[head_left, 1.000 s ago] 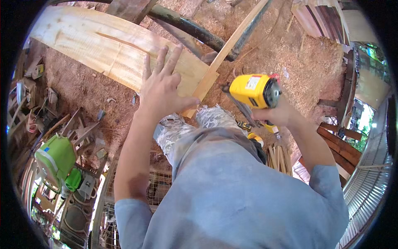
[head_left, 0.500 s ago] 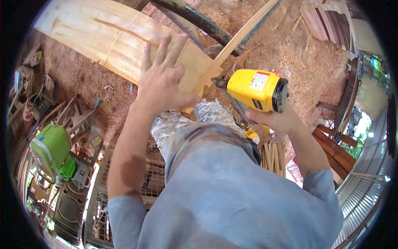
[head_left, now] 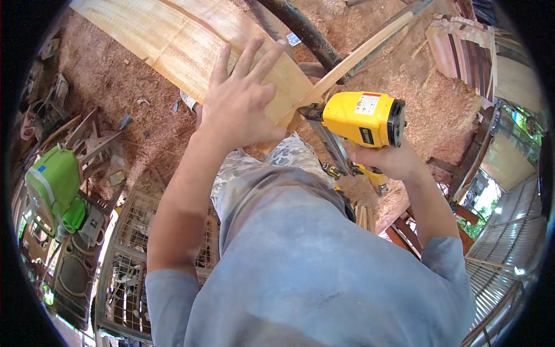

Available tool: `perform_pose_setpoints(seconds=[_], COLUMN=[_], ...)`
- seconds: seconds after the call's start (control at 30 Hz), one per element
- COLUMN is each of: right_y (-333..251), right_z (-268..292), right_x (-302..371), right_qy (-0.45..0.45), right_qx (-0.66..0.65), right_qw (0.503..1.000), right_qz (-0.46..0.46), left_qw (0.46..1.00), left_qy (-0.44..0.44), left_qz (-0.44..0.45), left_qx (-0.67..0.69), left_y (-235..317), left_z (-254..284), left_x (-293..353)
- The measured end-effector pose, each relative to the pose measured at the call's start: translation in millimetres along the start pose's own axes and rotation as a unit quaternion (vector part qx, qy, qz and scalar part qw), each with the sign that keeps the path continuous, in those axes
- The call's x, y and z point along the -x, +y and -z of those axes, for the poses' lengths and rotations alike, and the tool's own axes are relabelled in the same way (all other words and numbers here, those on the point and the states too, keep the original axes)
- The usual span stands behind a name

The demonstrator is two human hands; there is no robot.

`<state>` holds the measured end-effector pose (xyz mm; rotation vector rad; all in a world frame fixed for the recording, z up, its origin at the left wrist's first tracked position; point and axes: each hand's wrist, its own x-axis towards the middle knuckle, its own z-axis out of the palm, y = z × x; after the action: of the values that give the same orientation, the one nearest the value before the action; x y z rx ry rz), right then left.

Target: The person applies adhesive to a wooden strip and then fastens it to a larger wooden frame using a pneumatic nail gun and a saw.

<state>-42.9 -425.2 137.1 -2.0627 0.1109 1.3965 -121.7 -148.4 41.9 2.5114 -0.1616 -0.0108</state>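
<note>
A wide pale wooden board (head_left: 173,40) stretches from the far left toward my waist. My left hand (head_left: 240,107) lies over its near end with the fingers spread. From the board's near right corner, a narrow wooden strip (head_left: 352,55) on edge runs away to the upper right. My right hand (head_left: 384,162) is wrapped round the handle of a yellow and black nail gun (head_left: 358,118). The gun's dark nose is at the corner where strip and board meet; whether it touches the wood I cannot tell.
A dark round pole (head_left: 306,29) passes beyond the board. Wood shavings (head_left: 127,81) cover the ground. At left stand a green backpack-like container (head_left: 55,179) and a wire-mesh frame (head_left: 130,272). Stacked boards (head_left: 462,55) lie at the far right, with corrugated sheeting (head_left: 506,225) nearer.
The view has shifted, so the board appears farther right. The nail gun has turned slightly, and more of its magazine and lower body shows. My left hand keeps its spread pose over the board.
</note>
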Motion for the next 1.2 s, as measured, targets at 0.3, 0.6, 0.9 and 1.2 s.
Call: perform_pose_setpoints(seconds=[0.3,0.6,0.9,1.2], right_y=[-17,-24,-19,-20], right_z=[8,-7,-8,-5], right_x=[-1,10,11,13], right_qy=[0.0,0.038,0.018,0.027], right_qx=[0.068,0.096,0.126,0.124], right_qw=[0.996,0.995,0.988,0.991], right_qz=[-0.06,-0.014,0.081,0.048], left_qw=[0.996,0.983,0.977,0.976], left_qy=[-0.022,-0.136,-0.192,-0.209], left_qz=[-0.072,-0.056,-0.046,-0.036], left_qx=[-0.054,-0.114,-0.078,-0.055], left_y=[-10,-3,4,6], left_z=[-3,14,-9,-6], left_x=[-15,-89,-94,-95])
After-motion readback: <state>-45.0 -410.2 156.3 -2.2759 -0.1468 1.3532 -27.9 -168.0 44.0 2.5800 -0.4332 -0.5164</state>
